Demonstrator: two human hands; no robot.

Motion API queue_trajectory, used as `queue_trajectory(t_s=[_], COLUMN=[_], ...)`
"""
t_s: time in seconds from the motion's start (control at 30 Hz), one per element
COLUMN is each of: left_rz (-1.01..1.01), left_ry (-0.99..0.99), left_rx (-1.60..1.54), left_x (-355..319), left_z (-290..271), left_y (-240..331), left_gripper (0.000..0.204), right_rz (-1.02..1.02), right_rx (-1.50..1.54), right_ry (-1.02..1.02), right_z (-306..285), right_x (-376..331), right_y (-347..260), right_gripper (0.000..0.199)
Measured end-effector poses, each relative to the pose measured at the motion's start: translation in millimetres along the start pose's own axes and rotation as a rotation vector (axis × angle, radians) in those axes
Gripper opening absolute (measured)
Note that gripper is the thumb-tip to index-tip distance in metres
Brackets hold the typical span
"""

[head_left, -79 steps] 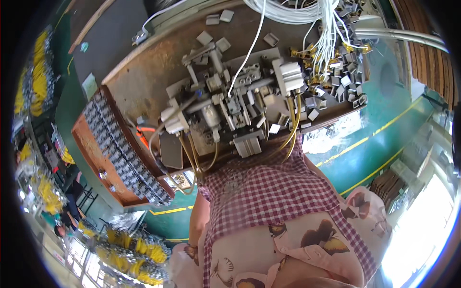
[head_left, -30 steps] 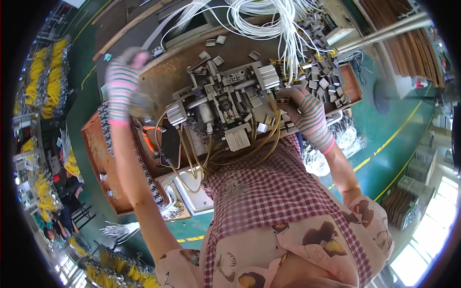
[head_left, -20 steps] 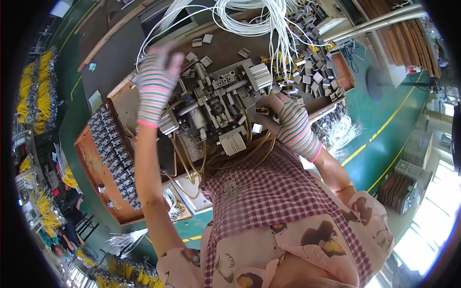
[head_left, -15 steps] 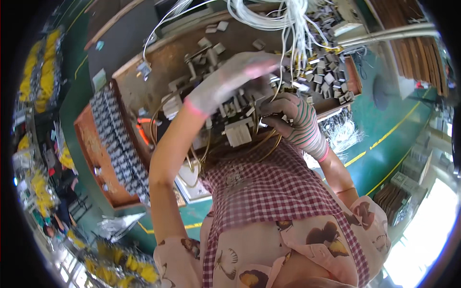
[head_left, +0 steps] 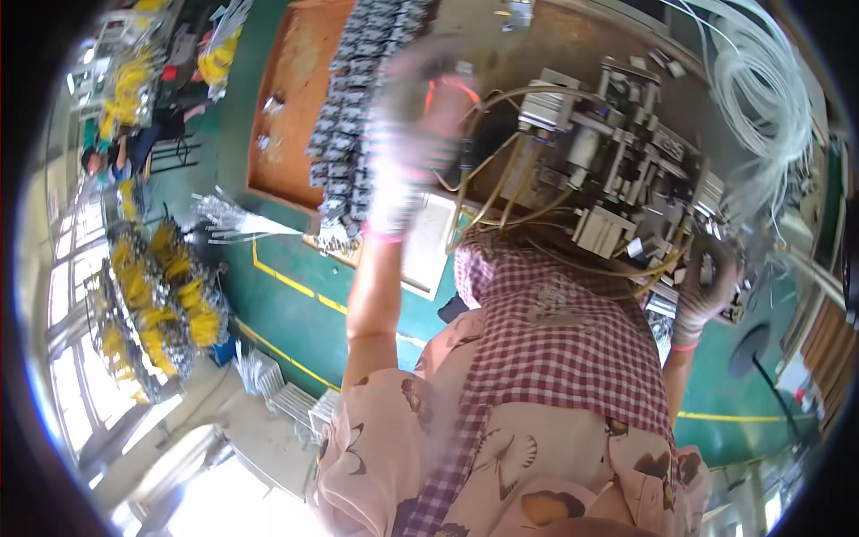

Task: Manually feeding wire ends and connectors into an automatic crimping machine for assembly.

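Observation:
My left hand (head_left: pixel 416 134), in a striped glove, is smeared by motion over the rows of small grey metal parts (head_left: pixel 344 134). Orange tool handles (head_left: pixel 455 87) show right by its fingers; whether it touches them is unclear. My right hand (head_left: pixel 711 282), also gloved, is at the right end of the metal fixture (head_left: pixel 617 170). Its dark fingertips curl together in a pinch, and what lies in them cannot be made out. The fixture has blocks, a cylinder and brownish hoses (head_left: pixel 510 179), and stands in front of my checked apron.
A coil of white cables (head_left: pixel 765 107) hangs at the upper right. A reddish-brown tray (head_left: pixel 291 98) stands beside the metal parts. Below the left forearm's side is a white tray (head_left: pixel 429 246). Bundles of yellow cables (head_left: pixel 152 304) hang at the far left, where a person sits.
My view has swung left. My left hand has gone from above the fixture to the rows of parts and the orange handles. My right hand stays on the fixture's right side.

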State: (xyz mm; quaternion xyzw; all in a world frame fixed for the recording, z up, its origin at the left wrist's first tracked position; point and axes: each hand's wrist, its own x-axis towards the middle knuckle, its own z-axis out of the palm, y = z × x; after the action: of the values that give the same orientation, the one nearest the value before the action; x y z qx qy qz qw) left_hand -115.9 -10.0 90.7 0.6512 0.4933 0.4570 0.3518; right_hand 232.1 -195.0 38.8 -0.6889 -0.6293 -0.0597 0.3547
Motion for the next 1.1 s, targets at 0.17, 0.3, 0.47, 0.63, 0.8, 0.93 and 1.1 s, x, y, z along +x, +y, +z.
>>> queue_trajectory(t_s=[0.17, 0.3, 0.47, 0.63, 0.8, 0.93, 1.1], left_rz=[-0.327, -0.6, -0.504, -0.556, -0.33, -0.167, -0.195], left_ry=[0.312, 0.194, 0.453, 0.365, 0.554, 0.36, -0.198], left_rx=[0.945, 0.741, 0.051, 0.176, -0.047, -0.392, -0.368], left_x=[-82.5, -162.7, -148.3, -156.0, -136.7, -83.3, -32.5], left_z=[-229.1, -286.6, -242.0, -251.4, -237.0, -158.4, 25.2], left_y=[-149.4, -250.1, -252.9, -256.3, -169.0, -79.5, -11.0], left_gripper=[0.039, 0.063, 0.079, 0.075, 0.045, 0.062, 0.076], right_rz=[0.308, 0.512, 0.693, 0.583, 0.519, 0.691, 0.401], right_rx=[0.261, 0.828, 0.89, 0.843, 0.574, 0.82, 0.77], right_ry=[-0.216, -0.237, -0.224, -0.482, -0.422, -0.382, -0.424], right_z=[-5.3, -10.9, -5.7, -8.2, -26.6, -20.8, 36.0], right_x=[-15.3, -16.0, 4.7, 23.8, 29.8, 67.6, 73.8], right_y=[18.7, 45.1, 16.2, 38.9, 30.4, -42.4, -67.9], right_gripper=[0.025, 0.035, 0.046, 0.038, 0.035, 0.034, 0.038])
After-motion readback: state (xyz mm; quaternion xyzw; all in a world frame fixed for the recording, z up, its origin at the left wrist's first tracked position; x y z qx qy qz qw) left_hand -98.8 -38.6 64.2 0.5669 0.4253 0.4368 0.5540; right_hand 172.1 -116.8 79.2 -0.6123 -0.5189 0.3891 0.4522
